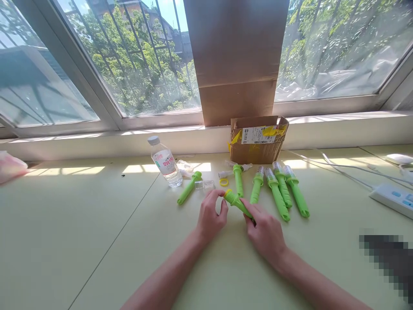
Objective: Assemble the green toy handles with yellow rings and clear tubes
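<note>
We record the scene from the left edge across. At nine o'clock on the pale green table (80, 224) a pink item (9, 165) lies partly out of view; we cannot identify it. Moving right, a clear water bottle (165, 162) with a grey cap stands upright at about eleven o'clock from the hands. Just beside its base a green handle (189, 188) lies tilted, with a small clear cap (204, 185) touching or nearly touching its upper end.

The left hand (210, 215) sits near the centre of the table, its fingers curled, and its fingertips (219, 194) pinch a yellow ring on the head of the held green handle (235, 201). The right hand (264, 230) grasps the lower shaft of that same piece, which points toward ten o'clock and is lifted slightly or resting on the table; we cannot tell which.

At twelve o'clock from the hands a loose yellow ring (223, 182) lies flat, with another green piece (238, 180) beside it. Behind, against the sill, an open cardboard box (257, 140) bears a label and yellow tape.

At one to two o'clock four finished green sticks (280, 191) with clear tops lie side by side, close together. At three o'clock a white power strip (393, 199) rests with its white cables (338, 168) running toward the sill.
</note>
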